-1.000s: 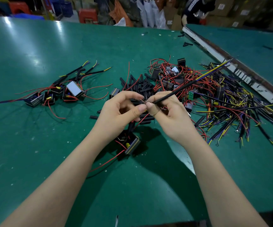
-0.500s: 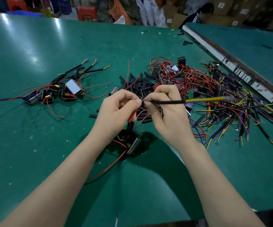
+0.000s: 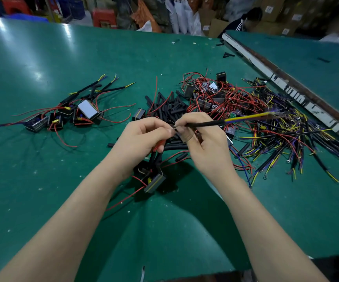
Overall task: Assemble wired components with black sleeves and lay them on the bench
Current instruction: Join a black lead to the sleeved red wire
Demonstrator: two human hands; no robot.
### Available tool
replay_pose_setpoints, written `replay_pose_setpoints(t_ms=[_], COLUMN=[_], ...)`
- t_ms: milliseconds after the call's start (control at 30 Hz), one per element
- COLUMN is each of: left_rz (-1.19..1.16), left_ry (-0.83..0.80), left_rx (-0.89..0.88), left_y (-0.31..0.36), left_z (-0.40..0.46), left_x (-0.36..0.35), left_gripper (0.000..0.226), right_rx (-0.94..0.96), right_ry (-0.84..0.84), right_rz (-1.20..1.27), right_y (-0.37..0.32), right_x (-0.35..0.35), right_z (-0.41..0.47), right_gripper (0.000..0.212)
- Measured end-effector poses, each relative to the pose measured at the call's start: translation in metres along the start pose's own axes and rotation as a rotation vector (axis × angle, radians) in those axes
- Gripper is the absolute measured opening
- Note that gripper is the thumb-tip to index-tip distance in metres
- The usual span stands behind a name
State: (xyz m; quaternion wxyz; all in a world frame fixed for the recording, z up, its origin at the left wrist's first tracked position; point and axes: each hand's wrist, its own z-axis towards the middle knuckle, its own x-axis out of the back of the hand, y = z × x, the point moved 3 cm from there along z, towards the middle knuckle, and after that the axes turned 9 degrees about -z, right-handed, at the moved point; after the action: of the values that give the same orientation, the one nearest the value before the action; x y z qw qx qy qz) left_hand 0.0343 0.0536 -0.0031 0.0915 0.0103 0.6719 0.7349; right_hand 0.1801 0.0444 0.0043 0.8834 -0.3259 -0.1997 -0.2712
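Note:
Over the middle of the green bench (image 3: 42, 180), my right hand (image 3: 205, 147) pinches a black-sleeved wire bundle (image 3: 207, 124) whose yellow and purple ends point right. My left hand (image 3: 142, 137) pinches red wires where they meet the sleeve's left end, fingertips of both hands touching. A small black component (image 3: 154, 182) with red wires hangs from my left hand, just above the bench. Loose black sleeves (image 3: 168, 108) lie in a pile behind my hands.
Several finished components with sleeved wires (image 3: 70, 112) lie at the left. A tangle of red-wired components (image 3: 215, 96) and a heap of yellow, purple and black wires (image 3: 286, 143) lie at the right. A raised bench edge (image 3: 286, 86) runs along the right. A person sits at the far right.
The sleeved bundle in my right hand has swung down from pointing up-right to nearly level. Both hands stay together at the joint.

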Motion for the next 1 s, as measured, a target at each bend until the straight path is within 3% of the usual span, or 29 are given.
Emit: replay_pose_setpoints(t_ms=[67,133,233,400,500,700,767,867,1000], left_rz=[0.129,0.437,0.733,0.939,0.994,0.542,0.395,0.163,-0.083], left_ry=[-0.006,0.027,0.093,0.150,0.160,0.038,0.004,-0.055,-0.147], left_rx=[-0.121,-0.329,-0.558,-0.696,-0.682,-0.446,-0.337,-0.148,0.082], left_y=[0.003,0.005,0.008,0.012,0.011,0.009,0.010,0.011,0.005], left_z=[-0.001,-0.005,-0.012,-0.018,-0.018,-0.010,-0.008,-0.006,-0.004], left_x=[0.001,0.002,-0.002,-0.006,-0.009,-0.004,-0.005,-0.007,-0.004], left_gripper=[0.012,0.005,0.013,0.018,0.017,0.009,0.019,0.024,0.036], right_rx=[-0.120,-0.232,-0.304,-0.238,-0.240,-0.365,-0.418,-0.385,-0.253], right_ry=[-0.044,-0.083,-0.101,-0.135,-0.180,-0.243,-0.327,-0.363,-0.283], right_rz=[0.097,0.228,0.345,0.183,0.150,0.476,0.543,0.527,0.440], right_y=[0.005,0.007,0.009,0.012,0.013,0.006,0.004,0.005,0.002], right_x=[-0.002,-0.006,-0.009,-0.007,-0.004,0.001,0.003,0.005,0.004], right_z=[0.000,0.000,0.000,0.002,0.002,0.005,0.004,0.004,0.003], right_gripper=[0.010,0.014,0.011,0.016,0.030,0.017,0.009,0.008,0.017])
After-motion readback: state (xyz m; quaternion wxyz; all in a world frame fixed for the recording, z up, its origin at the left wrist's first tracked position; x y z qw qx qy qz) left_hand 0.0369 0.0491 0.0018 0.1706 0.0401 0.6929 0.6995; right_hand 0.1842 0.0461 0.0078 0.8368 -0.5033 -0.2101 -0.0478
